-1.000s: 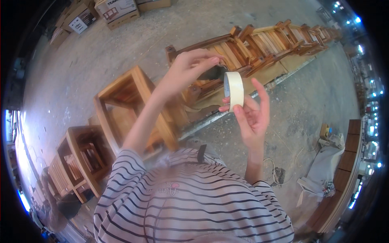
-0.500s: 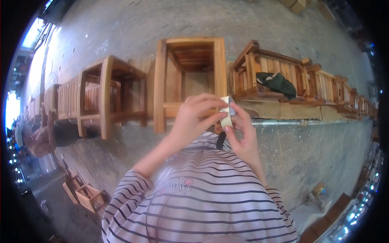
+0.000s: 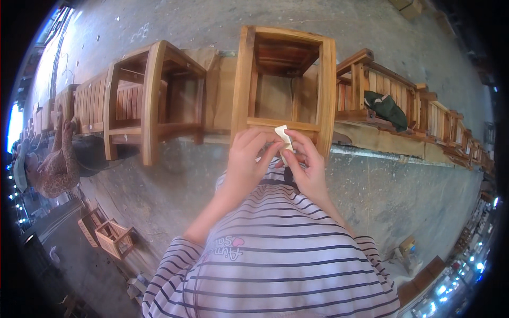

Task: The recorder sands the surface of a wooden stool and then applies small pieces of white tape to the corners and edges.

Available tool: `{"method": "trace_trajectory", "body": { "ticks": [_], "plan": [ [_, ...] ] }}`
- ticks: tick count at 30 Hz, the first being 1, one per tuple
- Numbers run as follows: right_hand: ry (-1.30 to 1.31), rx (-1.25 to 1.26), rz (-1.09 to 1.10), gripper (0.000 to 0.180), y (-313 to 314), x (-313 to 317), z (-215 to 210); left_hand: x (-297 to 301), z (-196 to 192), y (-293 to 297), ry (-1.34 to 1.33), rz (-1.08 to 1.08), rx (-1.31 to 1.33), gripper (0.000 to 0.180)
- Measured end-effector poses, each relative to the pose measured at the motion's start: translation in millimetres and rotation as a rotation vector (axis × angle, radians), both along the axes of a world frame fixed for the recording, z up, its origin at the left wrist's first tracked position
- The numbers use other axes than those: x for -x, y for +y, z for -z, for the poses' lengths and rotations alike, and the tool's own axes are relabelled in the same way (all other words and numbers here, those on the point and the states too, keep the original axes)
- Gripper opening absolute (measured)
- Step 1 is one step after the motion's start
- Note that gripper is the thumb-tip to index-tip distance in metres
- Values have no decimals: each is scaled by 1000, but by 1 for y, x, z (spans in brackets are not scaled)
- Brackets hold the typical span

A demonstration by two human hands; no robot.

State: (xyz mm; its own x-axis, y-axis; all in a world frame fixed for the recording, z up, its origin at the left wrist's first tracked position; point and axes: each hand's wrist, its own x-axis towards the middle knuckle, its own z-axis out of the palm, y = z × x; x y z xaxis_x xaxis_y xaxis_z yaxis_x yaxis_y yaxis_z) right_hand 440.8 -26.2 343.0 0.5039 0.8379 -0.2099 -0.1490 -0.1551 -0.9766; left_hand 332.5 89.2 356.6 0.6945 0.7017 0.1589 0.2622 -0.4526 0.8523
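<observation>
Close in front of my body, both hands meet over a small cream-white paper strip (image 3: 284,135), which looks bent or folded; a grey side showed a moment ago. My left hand (image 3: 247,157) is closed, pinching the strip's left side between thumb and forefinger. On the other side my right hand (image 3: 308,170) grips it between thumb and curled fingers. Just beyond the hands stands a wooden furniture frame (image 3: 326,79) like a stool on its side, with a dark reddish slatted panel inside. Its lower rail lies partly behind my fingers.
Another wooden frame (image 3: 154,100) stands to the left. At right, a slatted wooden piece (image 3: 382,79) carries a dark green cloth (image 3: 387,110), and more pieces continue the row. A person in a patterned top (image 3: 59,167) is at far left. A small wooden stool (image 3: 114,238) sits lower left.
The frame and the rest of the row have shifted right and up in view. My hands have moved slightly closer together, and the strip has turned, showing more of its cream side.
</observation>
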Motion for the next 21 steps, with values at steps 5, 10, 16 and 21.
{"method": "trace_trajectory", "body": {
  "ticks": [5,10,16,21],
  "plan": [
    [-79,23,86,20,17,9,15,13,9,6,-23,-24,40,9],
    [-109,20,119,11,27,8,16,15,14,22,5,5,-149,13],
    [-484,64,95,11,29,3,17,5,16,26,15,-4,-416,18],
    [-753,52,61,10,34,-2,20,-1,24,32,21,-11,-477,18]
  ]
}}
